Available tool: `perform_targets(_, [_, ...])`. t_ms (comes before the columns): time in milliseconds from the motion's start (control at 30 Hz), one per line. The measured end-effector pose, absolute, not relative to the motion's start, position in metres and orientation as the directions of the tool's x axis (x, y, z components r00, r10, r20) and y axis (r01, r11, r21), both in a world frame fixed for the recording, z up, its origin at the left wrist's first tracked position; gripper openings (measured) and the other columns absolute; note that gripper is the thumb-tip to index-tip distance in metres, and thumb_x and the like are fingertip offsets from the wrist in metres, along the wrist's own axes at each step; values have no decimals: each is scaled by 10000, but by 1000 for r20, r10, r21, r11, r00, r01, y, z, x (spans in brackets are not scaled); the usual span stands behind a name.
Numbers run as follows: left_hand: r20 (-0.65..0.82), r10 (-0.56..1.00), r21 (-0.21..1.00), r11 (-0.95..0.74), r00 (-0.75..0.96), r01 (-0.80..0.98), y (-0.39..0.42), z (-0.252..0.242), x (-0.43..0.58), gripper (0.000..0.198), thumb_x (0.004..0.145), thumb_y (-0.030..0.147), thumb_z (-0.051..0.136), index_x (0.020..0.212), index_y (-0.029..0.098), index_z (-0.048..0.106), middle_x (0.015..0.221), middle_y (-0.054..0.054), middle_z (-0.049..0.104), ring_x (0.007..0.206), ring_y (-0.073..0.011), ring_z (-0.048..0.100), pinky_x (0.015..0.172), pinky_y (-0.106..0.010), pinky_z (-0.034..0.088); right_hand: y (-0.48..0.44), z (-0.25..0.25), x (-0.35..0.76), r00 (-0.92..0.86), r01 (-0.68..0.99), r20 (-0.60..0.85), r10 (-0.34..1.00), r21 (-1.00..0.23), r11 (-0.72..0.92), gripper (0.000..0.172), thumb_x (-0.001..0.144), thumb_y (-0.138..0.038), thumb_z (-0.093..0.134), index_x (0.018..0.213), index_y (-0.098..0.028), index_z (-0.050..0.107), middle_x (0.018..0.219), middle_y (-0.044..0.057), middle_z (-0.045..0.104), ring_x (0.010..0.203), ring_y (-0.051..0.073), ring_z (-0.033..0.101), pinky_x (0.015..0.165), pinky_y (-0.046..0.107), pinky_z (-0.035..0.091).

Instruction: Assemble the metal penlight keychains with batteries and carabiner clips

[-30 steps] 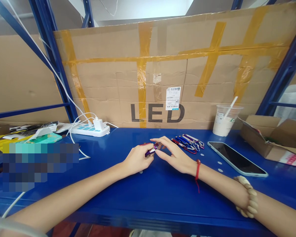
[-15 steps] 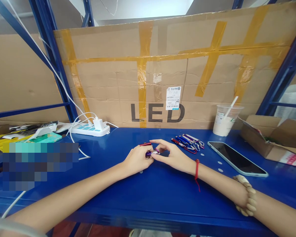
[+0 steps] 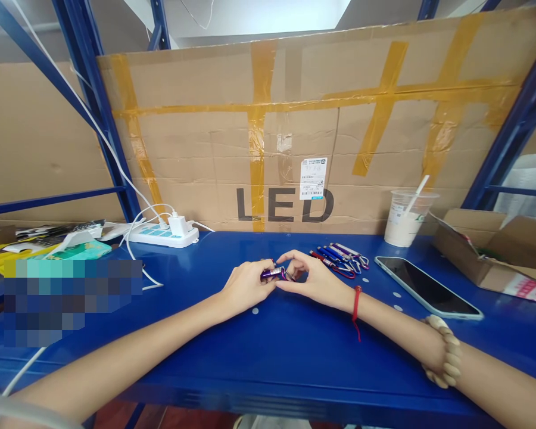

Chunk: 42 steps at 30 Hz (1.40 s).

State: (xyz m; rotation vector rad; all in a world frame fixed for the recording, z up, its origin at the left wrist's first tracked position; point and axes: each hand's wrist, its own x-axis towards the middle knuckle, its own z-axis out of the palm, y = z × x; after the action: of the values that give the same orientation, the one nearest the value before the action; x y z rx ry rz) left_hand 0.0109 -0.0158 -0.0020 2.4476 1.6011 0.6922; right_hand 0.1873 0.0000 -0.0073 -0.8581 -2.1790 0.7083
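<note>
Over the middle of the blue table, my left hand [image 3: 247, 287] is closed on a small purple cylinder [image 3: 271, 273] with a clip at its right end. Part of a red item shows behind its fingers. My right hand [image 3: 315, 279] reaches in from the right, its thumb and index finger curved round the clip end; whether its fingertips grip the clip is too small to tell. Just behind my right hand, several similar cylinders [image 3: 337, 256] in red, blue and silver, with carabiner clips, lie side by side.
A phone [image 3: 426, 286] lies at the right, near a drink cup with a straw [image 3: 406, 220] and an open cardboard box [image 3: 486, 244]. A white power strip [image 3: 165, 235] with cables stands back left. Behind is a taped cardboard sheet [image 3: 196, 155].
The purple cylinder has turned and shows more of its label. The red item is now mostly hidden behind my left fingers. My right fingers have curled slightly around the clip end.
</note>
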Motion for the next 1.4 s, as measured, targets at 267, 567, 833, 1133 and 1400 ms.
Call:
perform_targets(267, [290, 886, 391, -456, 363, 800, -15, -4, 10, 60, 720, 215, 492, 760, 222, 536, 663, 38, 614, 562, -137, 556, 517, -218, 324, -7, -4, 188, -636, 379, 427, 643, -553, 742, 447, 823, -334, 542, 1240, -229, 422, 948, 39, 614, 849, 159, 590, 763, 304, 481])
perform_targets(567, [222, 905, 553, -424, 364, 717, -17, -6, 12, 292, 756, 391, 514, 983, 216, 455, 690, 35, 589, 506, -135, 548, 525, -252, 412, -5, -2, 190, -676, 468, 458, 578, -340, 816, 406, 920, -285, 355, 1321, -253, 406, 1119, 54, 615, 994, 186, 587, 846, 327, 465])
perform_targets(833, [349, 902, 475, -405, 255, 781, -14, -3, 7, 417, 712, 406, 579, 1072, 257, 431, 1022, -22, 512, 845, -182, 559, 645, -296, 446, 17, 3, 215, -332, 931, 351, 875, -24, 363, 272, 868, -187, 423, 957, -144, 677, 854, 135, 682, 829, 254, 647, 697, 332, 490])
perform_targets(1133, [389, 903, 452, -357, 180, 817, -9, -3, 5, 325, 740, 377, 544, 1025, 252, 450, 977, -3, 527, 800, -161, 557, 634, -279, 437, 21, 9, 221, -224, 974, 413, 883, 83, 209, 201, 831, -230, 492, 895, -188, 678, 920, 112, 664, 892, 244, 614, 636, 299, 459])
perform_targets(1400, [339, 925, 237, -261, 172, 936, 4, 6, -16, 316, 790, 405, 465, 1040, 224, 533, 1030, -49, 533, 903, -210, 577, 765, -328, 458, 13, 9, 209, -275, 851, 582, 765, -222, 475, 258, 858, -263, 420, 982, -222, 643, 895, 41, 661, 847, 181, 608, 669, 275, 454])
